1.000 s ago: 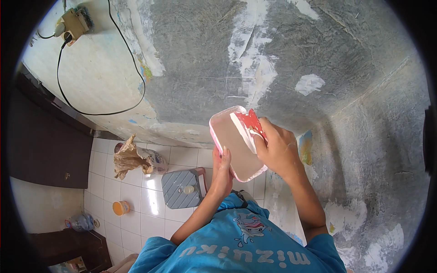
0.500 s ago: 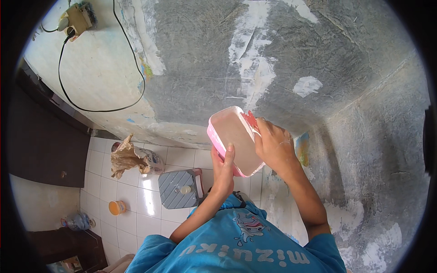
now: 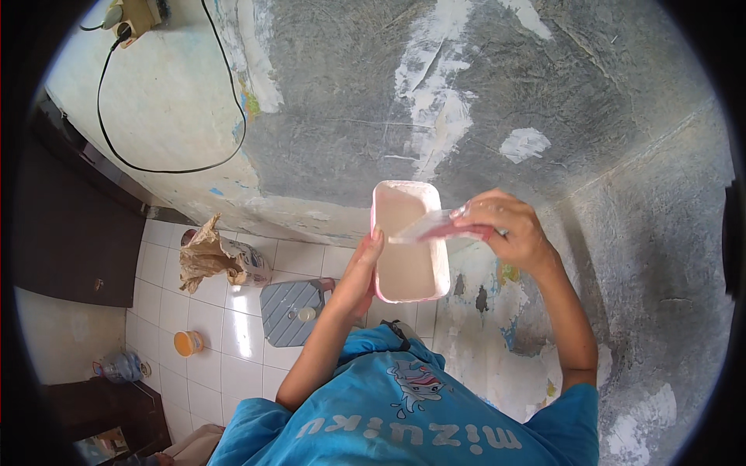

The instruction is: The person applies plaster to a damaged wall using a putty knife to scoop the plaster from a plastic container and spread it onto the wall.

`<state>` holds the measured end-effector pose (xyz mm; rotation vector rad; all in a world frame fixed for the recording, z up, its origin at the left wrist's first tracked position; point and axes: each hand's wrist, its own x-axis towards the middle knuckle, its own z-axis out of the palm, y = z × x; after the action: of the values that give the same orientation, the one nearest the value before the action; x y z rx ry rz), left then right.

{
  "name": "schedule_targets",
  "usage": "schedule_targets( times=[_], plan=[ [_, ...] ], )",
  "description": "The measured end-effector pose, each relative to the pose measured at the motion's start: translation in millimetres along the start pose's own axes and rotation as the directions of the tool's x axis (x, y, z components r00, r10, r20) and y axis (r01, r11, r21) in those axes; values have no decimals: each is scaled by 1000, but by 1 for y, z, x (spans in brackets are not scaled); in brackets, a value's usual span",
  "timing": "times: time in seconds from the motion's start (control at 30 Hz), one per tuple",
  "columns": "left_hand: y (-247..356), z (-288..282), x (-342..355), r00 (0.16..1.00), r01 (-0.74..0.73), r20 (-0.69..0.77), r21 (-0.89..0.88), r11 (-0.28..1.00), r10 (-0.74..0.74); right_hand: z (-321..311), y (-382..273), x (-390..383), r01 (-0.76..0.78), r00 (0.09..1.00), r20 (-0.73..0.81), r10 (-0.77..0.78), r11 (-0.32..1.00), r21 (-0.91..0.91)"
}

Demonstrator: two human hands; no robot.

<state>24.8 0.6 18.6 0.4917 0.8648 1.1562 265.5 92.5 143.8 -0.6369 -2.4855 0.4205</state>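
My left hand [image 3: 359,268] is closed around the left side of a pink rectangular tub [image 3: 444,276], its thumb over the rim. Pale greyish-beige paste [image 3: 406,270] lies inside the tub, and white smears coat its inner walls. In my right hand [image 3: 509,229] is a red putty knife [image 3: 458,231], gripped by its handle. Its pale blade points left over the tub, somewhat blurred; whether it touches the paste I cannot tell. White residue marks my right fingers.
Ahead stands a grey wall [image 3: 326,155] with white patches. A black cable [image 3: 245,132] hangs from a socket adapter [image 3: 138,19]. On the tiled floor [image 3: 206,380] are a grey step stool [image 3: 291,314], an open paper-topped sack [image 3: 206,260], an orange tub [image 3: 188,343] and a clear bottle [image 3: 120,366].
The putty knife has swung from the tub's upper right rim to over its middle, its blade now showing. The tub has turned more upright in view, and my right hand has moved right.
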Motion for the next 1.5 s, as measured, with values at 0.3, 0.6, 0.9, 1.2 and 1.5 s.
schedule_targets(
  times=[0.3, 0.6, 0.9, 1.2, 1.5],
  plan=[
    [6, -14, 4, 989, 19, 147, 69, 997, -29, -6, -2, -41, 255, 933, 314, -177, 939, -229],
    [-2, -11, 7, 987, 61, 147, 16, 998, -63, -20, 6, -54, 137, 988, 94, -120, 970, -202],
    [-9, -7, 11, 984, 69, 158, 58, 996, -77, 22, -3, -41, -397, 596, -59, 801, 358, 845],
    [-26, -19, 14, 983, 121, 148, -64, 991, -111, -87, -32, 34, 14, 492, -552, 673, 628, 778],
    [-18, -11, 8, 982, 160, 112, -95, 983, -149, -231, 26, 146, -472, 673, -543, -502, 274, -838]
  ],
)
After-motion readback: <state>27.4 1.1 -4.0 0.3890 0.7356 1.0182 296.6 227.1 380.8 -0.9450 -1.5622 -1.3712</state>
